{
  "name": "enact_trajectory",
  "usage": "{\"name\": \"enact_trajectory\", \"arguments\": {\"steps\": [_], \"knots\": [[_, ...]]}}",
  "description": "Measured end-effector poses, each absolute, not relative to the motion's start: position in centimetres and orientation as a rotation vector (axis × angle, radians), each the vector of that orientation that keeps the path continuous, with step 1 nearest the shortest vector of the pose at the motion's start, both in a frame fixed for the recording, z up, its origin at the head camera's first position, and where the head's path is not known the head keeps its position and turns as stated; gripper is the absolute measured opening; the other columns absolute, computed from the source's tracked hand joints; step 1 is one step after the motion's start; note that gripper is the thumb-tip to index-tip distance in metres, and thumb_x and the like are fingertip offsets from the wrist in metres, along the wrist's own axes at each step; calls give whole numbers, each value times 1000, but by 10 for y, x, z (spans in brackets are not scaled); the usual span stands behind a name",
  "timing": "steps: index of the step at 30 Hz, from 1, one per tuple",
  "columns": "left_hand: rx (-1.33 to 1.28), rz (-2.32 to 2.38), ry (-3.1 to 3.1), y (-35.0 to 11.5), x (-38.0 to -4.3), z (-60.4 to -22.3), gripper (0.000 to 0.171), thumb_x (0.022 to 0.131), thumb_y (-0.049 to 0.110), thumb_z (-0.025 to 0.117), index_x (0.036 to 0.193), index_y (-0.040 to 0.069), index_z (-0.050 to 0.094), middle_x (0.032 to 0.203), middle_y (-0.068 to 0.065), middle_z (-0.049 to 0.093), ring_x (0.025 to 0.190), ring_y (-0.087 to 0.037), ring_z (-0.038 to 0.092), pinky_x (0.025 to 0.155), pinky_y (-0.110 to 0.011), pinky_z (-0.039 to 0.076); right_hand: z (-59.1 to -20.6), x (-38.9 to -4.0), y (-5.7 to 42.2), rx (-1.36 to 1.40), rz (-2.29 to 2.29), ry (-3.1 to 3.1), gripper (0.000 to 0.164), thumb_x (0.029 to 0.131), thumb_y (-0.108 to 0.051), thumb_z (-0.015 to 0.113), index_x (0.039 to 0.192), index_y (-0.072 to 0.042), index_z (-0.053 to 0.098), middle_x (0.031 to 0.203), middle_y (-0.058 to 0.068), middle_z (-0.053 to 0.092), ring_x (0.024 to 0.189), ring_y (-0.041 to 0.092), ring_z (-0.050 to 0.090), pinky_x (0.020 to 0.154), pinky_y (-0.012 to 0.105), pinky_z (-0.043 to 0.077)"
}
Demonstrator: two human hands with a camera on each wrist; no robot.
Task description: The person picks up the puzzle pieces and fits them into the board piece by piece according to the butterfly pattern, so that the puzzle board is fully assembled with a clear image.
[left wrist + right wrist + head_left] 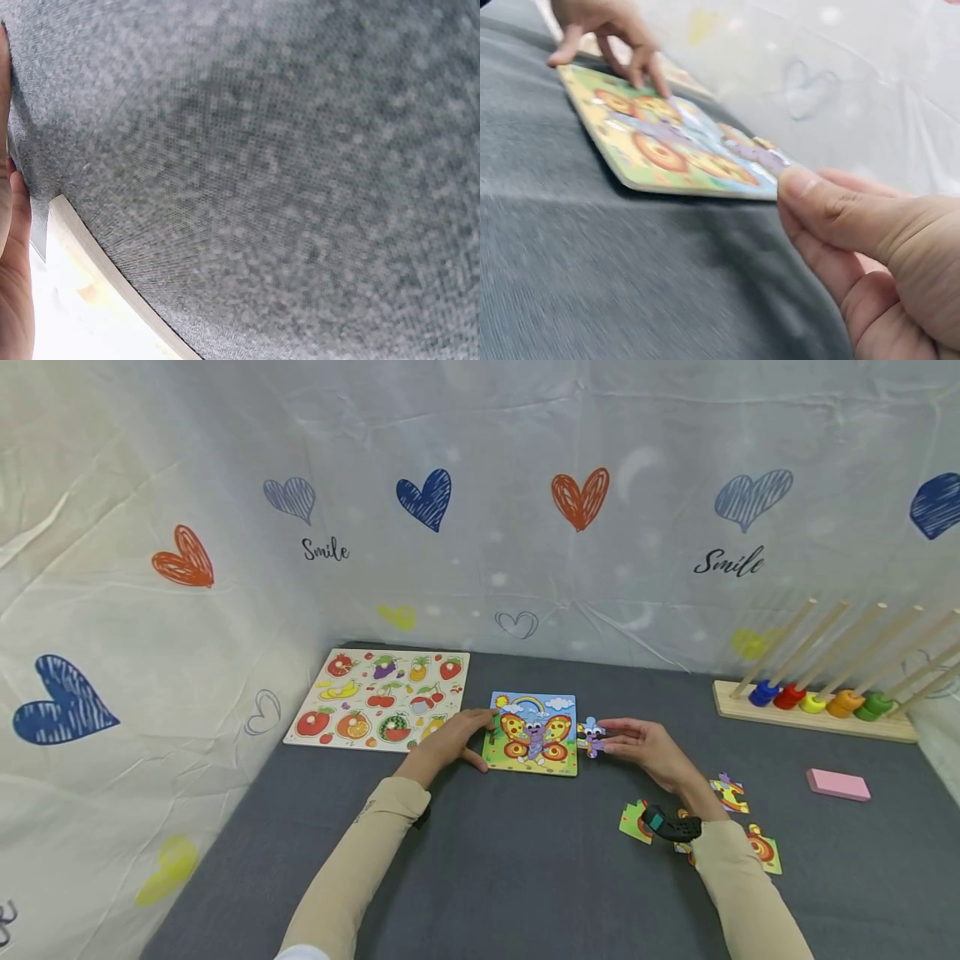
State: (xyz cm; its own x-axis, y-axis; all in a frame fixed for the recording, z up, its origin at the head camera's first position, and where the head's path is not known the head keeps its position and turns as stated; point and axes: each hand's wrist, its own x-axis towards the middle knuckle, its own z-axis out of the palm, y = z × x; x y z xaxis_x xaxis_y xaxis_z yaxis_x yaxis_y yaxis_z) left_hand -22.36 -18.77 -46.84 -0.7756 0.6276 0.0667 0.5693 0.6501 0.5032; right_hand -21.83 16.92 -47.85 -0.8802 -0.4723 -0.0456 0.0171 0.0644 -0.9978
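A square butterfly puzzle board (555,763) lies flat on the dark table. My left hand (452,740) rests at its left side, the fingertips on the board's edge and the thumb spread toward the near corner. Between thumb and fingers my right hand (647,748) pinches a purple-and-blue jigsaw piece (590,737) just off the board's right edge. In the right wrist view, the right hand (870,255) partly covers this piece (756,152), which overlaps the board's far edge. Only part of the left hand (15,277) shows in the left wrist view.
Several loose jigsaw pieces (729,792) lie near the right forearm, some partly hidden beneath it. A fruit peg board (360,700) is at the back left. Farther right are a pink block (838,784) and a wooden stacker (810,717) with coloured rings. A printed curtain (495,568) hangs behind.
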Motion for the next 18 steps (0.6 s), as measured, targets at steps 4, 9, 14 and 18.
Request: {"name": "enact_trajectory", "arguments": {"steps": [4, 9, 14, 18], "knots": [[1058, 792, 2755, -188, -223, -468, 59, 65, 23, 87, 108, -3, 57, 138, -23, 48, 127, -37, 46, 105, -44, 39, -480, -223, 147, -450, -1894, 1976, 47, 90, 6, 61, 132, 19, 42, 125, 30, 54, 93, 6, 66, 83, 27, 55], [1034, 789, 2752, -189, -223, -470, 60, 66, 23, 87, 110, -3, 57, 140, -23, 47, 129, -37, 44, 106, -43, 39, -484, -228, 123, -460, -1873, 1988, 46, 90, 3, 63, 131, 15, 46, 129, 33, 50, 93, 5, 66, 83, 27, 55], [1019, 784, 2748, -189, -223, -469, 60, 66, 23, 87, 111, -3, 57, 140, -23, 46, 129, -37, 43, 106, -44, 38, -487, -234, 104, -520, -1817, 2043, 42, 89, 1, 65, 128, 11, 52, 119, 31, 59, 90, 8, 67, 77, 24, 55], [1008, 775, 2748, -188, -222, -467, 60, 67, 24, 86, 111, -3, 57, 141, -23, 46, 129, -37, 43, 106, -45, 38, -488, -236, 91, -551, -1807, 2067, 41, 90, 1, 64, 128, 10, 53, 113, 29, 63, 91, 10, 67, 78, 24, 56]]}}
